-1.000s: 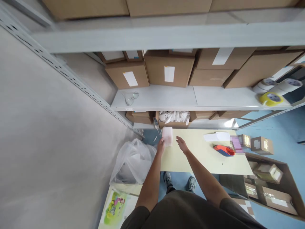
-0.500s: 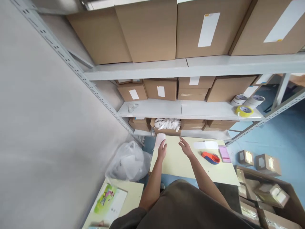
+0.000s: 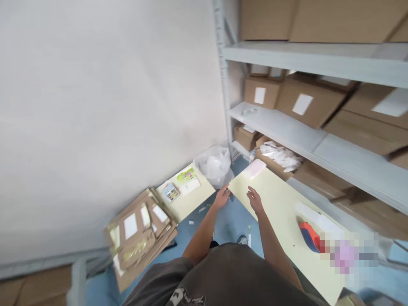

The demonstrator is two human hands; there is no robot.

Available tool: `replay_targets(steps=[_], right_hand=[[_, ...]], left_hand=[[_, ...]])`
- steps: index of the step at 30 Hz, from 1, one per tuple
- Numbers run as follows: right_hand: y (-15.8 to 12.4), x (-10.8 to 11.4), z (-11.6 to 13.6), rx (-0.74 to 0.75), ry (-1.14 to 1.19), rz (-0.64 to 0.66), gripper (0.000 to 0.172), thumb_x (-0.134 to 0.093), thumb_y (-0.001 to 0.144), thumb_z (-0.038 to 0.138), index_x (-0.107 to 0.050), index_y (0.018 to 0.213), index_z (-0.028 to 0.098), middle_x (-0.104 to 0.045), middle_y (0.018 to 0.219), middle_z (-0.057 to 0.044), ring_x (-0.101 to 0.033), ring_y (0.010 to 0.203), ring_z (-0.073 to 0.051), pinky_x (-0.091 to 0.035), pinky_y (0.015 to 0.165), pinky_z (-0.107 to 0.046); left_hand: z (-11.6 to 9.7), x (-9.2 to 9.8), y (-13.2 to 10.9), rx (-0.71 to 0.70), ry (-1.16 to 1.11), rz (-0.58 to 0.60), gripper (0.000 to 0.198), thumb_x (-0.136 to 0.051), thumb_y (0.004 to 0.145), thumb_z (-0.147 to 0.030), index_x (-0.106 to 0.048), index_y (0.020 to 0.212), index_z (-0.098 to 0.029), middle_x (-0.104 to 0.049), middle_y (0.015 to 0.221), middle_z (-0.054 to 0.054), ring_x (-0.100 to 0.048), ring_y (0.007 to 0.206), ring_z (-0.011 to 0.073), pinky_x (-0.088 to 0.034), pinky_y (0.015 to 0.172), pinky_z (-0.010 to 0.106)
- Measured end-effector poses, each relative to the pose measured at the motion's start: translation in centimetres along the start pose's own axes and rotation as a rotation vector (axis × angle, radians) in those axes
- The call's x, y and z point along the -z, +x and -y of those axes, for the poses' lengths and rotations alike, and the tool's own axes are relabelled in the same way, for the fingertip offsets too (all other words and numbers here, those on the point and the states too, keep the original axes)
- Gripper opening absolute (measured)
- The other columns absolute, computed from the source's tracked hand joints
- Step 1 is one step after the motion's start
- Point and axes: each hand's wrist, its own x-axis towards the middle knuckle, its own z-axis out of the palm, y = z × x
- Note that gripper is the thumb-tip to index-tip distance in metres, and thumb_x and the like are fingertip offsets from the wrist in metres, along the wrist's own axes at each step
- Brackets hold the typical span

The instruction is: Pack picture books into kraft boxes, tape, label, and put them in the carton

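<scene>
My left hand [image 3: 222,196] is held out past the left edge of the pale yellow table [image 3: 280,208], over the blue floor, with its fingers loosely apart and nothing in it. My right hand [image 3: 254,199] hovers at the near edge of that table, open and holding nothing. A pale pink-white sheet [image 3: 255,168] lies on the table's far left corner, apart from both hands. Farther right on the table are an orange and blue tape dispenser [image 3: 309,236] and a long white strip [image 3: 318,219].
On the left, a low yellow table [image 3: 194,199] bears a green picture book [image 3: 188,175] and a small picture box [image 3: 171,192]. Flattened cardboard [image 3: 143,233] is stacked beside it. A plastic bag [image 3: 216,163] sits by the wall. Shelves [image 3: 287,121] with cartons stand right.
The view has swung left, bringing in the stacked cardboard and more of the low table. My left hand, earlier by the pink-white sheet, is now away from it. My right hand stays open.
</scene>
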Motion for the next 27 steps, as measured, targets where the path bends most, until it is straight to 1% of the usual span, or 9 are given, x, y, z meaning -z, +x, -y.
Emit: replay_targets(steps=[4,8,10,13,18,21,23,25,27], right_hand=[[-0.6,-8.2,1.5,0.054,-0.064,0.237,0.067,-0.068,0.081,0.054,-0.069,0.143,0.027,-0.069,0.147,-0.01,-0.062,0.139,-0.036,-0.048,0.12,-0.055],[-2.5,-18.1,2.9,0.101,-0.131,0.435,0.066,-0.07,0.081,0.053,-0.07,0.141,0.026,-0.071,0.143,-0.012,-0.061,0.14,-0.036,-0.047,0.119,-0.055],[-4.4,-23.3,3.2,0.129,-0.153,0.521,0.065,-0.07,0.081,0.051,-0.07,0.141,0.026,-0.069,0.146,-0.013,-0.06,0.142,-0.036,-0.048,0.118,-0.054],[-8.1,-31.1,2.9,0.155,-0.178,0.636,0.065,-0.069,0.082,0.049,-0.069,0.143,0.027,-0.066,0.151,-0.012,-0.058,0.144,-0.035,-0.048,0.118,-0.053],[-14.9,-42.7,0.9,0.154,-0.239,0.76,0.066,-0.07,0.081,0.047,-0.068,0.144,0.027,-0.063,0.155,-0.01,-0.053,0.149,-0.034,-0.044,0.122,-0.051],[-17.7,-48.5,-0.5,0.16,-0.303,0.805,0.066,-0.072,0.079,0.045,-0.07,0.142,0.027,-0.058,0.161,-0.007,-0.047,0.154,-0.032,-0.038,0.127,-0.049],[-19.0,-51.7,-1.3,0.154,-0.366,0.838,0.064,-0.074,0.077,0.043,-0.072,0.139,0.026,-0.056,0.162,-0.007,-0.043,0.157,-0.032,-0.033,0.131,-0.05],[-19.9,-54.5,-2.0,0.142,-0.426,0.871,0.062,-0.077,0.074,0.041,-0.074,0.134,0.025,-0.057,0.161,-0.009,-0.042,0.158,-0.032,-0.028,0.133,-0.051],[-20.8,-56.7,-2.5,0.132,-0.485,0.89,0.056,-0.079,0.072,0.038,-0.077,0.125,0.024,-0.061,0.157,-0.011,-0.04,0.158,-0.035,-0.024,0.134,-0.054]], left_hand=[[2.6,7.0,-4.3,0.015,-0.057,-0.18,0.053,-0.071,0.091,-0.047,-0.071,0.139,-0.024,-0.058,0.159,0.013,-0.047,0.154,0.0326,-0.034,0.129,0.051],[5.7,15.0,-9.3,0.06,-0.116,-0.355,0.052,-0.07,0.093,-0.041,-0.07,0.142,-0.025,-0.057,0.161,0.011,-0.046,0.154,0.0315,-0.037,0.127,0.049],[7.7,19.1,-12.1,0.075,-0.154,-0.438,0.052,-0.071,0.092,-0.039,-0.07,0.142,-0.025,-0.056,0.162,0.011,-0.046,0.154,0.031,-0.036,0.128,0.049],[11.0,25.5,-16.6,0.097,-0.217,-0.558,0.052,-0.072,0.092,-0.038,-0.07,0.142,-0.023,-0.059,0.159,0.012,-0.048,0.153,0.0314,-0.033,0.129,0.049],[16.8,35.7,-24.0,0.138,-0.303,-0.75,0.057,-0.072,0.09,-0.037,-0.069,0.144,-0.02,-0.064,0.153,0.012,-0.053,0.149,0.0336,-0.033,0.129,0.049],[20.2,41.2,-28.1,0.173,-0.322,-0.84,0.056,-0.073,0.089,-0.037,-0.068,0.142,-0.021,-0.062,0.156,0.013,-0.052,0.15,0.0318,-0.032,0.129,0.047],[22.3,44.2,-30.4,0.222,-0.301,-0.893,0.055,-0.076,0.086,-0.036,-0.069,0.139,-0.022,-0.06,0.158,0.014,-0.049,0.152,0.0313,-0.03,0.13,0.046],[24.1,46.7,-32.1,0.289,-0.271,-0.957,0.057,-0.081,0.081,-0.034,-0.069,0.136,-0.023,-0.058,0.159,0.015,-0.044,0.156,0.0316,-0.027,0.131,0.045],[25.7,48.5,-33.4,0.318,-0.268,-0.993,0.061,-0.086,0.076,-0.033,-0.068,0.133,-0.022,-0.058,0.158,0.016,-0.039,0.158,0.0318,-0.024,0.131,0.044]])
